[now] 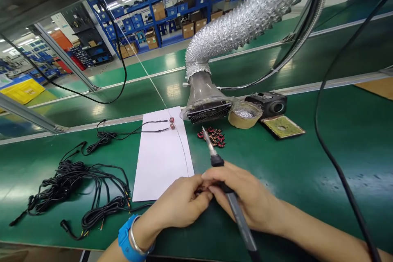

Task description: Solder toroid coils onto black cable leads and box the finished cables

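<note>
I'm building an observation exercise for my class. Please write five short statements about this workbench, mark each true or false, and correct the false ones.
1. The right hand holds a soldering iron. True.
2. Two small red coils lie on the white paper. True.
3. A blue wristband is worn on the right wrist. False: it is on the left wrist.
4. The large tangle of black cables lies to the right of the paper. False: it lies to the left.
5. The silver flexible duct joins the translucent hood behind the black fan grille. True.
</note>
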`<state>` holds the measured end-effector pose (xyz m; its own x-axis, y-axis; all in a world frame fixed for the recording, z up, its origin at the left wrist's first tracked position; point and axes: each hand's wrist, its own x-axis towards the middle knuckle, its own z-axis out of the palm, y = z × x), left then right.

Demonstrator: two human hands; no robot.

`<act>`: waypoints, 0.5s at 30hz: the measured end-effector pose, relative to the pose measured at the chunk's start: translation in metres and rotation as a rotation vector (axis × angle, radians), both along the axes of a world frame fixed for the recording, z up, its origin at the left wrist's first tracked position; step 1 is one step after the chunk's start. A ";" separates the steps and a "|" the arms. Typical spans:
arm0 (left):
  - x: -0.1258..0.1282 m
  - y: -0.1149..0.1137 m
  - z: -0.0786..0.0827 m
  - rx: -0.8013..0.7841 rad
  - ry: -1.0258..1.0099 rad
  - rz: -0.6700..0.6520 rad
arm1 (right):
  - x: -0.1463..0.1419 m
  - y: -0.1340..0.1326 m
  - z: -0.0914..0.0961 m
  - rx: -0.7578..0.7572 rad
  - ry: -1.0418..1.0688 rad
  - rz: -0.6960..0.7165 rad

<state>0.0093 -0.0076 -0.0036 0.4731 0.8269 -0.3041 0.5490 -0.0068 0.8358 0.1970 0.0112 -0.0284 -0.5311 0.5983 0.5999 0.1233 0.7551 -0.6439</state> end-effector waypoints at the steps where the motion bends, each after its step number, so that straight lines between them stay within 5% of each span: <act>1: -0.002 0.002 0.000 -0.030 -0.016 0.004 | 0.005 0.004 0.000 -0.045 -0.006 0.034; 7: -0.013 0.007 0.000 -0.236 -0.164 -0.019 | 0.018 0.016 0.000 -0.055 0.003 0.167; 15: -0.009 0.008 -0.006 -0.324 -0.246 0.061 | 0.012 0.010 0.003 0.066 0.073 0.153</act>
